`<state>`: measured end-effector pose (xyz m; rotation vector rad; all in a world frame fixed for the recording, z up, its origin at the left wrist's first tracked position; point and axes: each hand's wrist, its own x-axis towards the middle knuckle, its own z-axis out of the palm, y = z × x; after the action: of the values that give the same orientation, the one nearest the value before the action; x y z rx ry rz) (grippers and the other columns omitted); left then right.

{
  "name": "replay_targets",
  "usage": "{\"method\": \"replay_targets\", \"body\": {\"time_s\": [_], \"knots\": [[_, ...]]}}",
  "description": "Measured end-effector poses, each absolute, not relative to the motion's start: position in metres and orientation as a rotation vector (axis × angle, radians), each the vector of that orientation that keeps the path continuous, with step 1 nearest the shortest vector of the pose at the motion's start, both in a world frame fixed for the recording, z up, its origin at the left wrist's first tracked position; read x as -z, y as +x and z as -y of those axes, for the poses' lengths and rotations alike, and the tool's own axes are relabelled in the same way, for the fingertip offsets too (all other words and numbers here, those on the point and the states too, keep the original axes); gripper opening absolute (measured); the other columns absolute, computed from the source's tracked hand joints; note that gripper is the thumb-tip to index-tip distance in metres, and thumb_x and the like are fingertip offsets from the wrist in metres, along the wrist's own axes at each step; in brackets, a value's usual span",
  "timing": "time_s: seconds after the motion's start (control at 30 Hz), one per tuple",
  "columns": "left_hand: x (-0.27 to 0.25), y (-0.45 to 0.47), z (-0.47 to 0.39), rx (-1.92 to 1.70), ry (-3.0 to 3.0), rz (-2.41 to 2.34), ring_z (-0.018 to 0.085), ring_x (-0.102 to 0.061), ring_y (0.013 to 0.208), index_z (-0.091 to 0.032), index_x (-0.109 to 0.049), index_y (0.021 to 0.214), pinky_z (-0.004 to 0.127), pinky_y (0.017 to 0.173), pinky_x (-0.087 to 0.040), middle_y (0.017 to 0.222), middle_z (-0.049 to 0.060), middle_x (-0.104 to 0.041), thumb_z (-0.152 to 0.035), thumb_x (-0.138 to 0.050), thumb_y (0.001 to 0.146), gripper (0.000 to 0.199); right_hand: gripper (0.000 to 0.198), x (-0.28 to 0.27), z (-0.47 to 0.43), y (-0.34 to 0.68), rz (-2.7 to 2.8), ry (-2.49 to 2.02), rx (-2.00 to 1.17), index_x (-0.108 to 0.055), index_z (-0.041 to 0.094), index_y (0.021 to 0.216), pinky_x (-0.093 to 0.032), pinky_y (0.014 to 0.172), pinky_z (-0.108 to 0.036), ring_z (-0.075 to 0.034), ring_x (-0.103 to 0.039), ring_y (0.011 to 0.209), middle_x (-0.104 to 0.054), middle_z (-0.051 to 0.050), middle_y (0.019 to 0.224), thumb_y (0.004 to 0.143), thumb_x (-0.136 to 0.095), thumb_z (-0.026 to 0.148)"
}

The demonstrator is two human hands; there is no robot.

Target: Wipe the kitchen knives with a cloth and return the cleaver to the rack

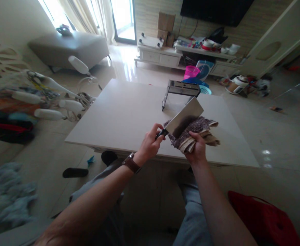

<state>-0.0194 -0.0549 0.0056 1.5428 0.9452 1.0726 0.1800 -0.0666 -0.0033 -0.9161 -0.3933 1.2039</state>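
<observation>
A cleaver (187, 115) with a wide steel blade and a black handle is held up over the white table (119, 109). My left hand (152, 140), with a brown watch on its wrist, is closed around the handle. My right hand (197, 147) grips a bunched cloth (191, 131), purplish brown and fuzzy on one side, beige on the other. The cloth lies behind and below the blade, against its lower edge as far as I can see. Just beyond the blade stands a knife rack (183, 88) with a slotted top and thin dark legs.
Past the table's far edge are a pink basket (191, 71) and a light blue basket (205, 90). A low white cabinet (157, 56) lines the far wall. A chandelier (70, 102) with white shades is at the left, and a red bag (262, 218) at the lower right.
</observation>
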Motion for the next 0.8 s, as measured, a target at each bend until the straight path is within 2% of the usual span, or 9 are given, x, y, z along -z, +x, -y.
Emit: {"method": "replay_targets", "body": {"time_s": [0.2,0.33,0.53,0.8], "knots": [[-0.006,-0.022,0.053,-1.070,1.514,-0.888,0.006,-0.048,0.045,-0.024,-0.047,0.113,0.018,0.044,-0.036,0.082,-0.004,-0.068,-0.028,-0.053,0.096,0.019,0.023,0.000,0.069,0.176,0.328,-0.959,-1.313,-0.067,0.020,0.085,-0.066,0.073,-0.034,-0.019,-0.075,0.078,-0.076,0.001,0.085,0.068,-0.081,0.020],[-0.006,-0.021,0.054,-1.034,1.518,-0.885,0.006,-0.049,0.045,-0.024,-0.046,0.114,0.018,0.044,-0.036,0.084,-0.003,-0.069,-0.027,-0.053,0.095,0.020,0.030,0.003,0.065,0.171,0.281,-0.996,-1.170,-0.068,0.019,0.089,-0.066,0.073,-0.031,-0.017,-0.075,0.077,-0.077,0.000,0.090,0.064,-0.084,0.016],[-0.011,-0.022,0.052,-0.951,1.580,-0.901,0.007,-0.047,0.047,-0.023,-0.049,0.111,0.019,0.047,-0.035,0.083,-0.003,-0.070,-0.024,-0.053,0.093,0.018,0.036,0.003,0.056,0.181,0.297,-0.989,-1.010,-0.067,0.020,0.096,-0.067,0.082,-0.034,-0.019,-0.076,0.088,-0.076,0.002,0.091,0.064,-0.083,0.016],[-0.013,-0.034,0.047,-0.852,1.506,-0.823,0.006,-0.047,0.046,-0.022,-0.051,0.109,0.018,0.044,-0.035,0.081,-0.002,-0.069,-0.023,-0.055,0.090,0.019,0.033,0.001,0.050,0.205,0.222,-1.010,-0.782,-0.068,0.020,0.091,-0.067,0.079,-0.034,-0.017,-0.075,0.081,-0.076,0.003,0.092,0.062,-0.081,0.012]]}}
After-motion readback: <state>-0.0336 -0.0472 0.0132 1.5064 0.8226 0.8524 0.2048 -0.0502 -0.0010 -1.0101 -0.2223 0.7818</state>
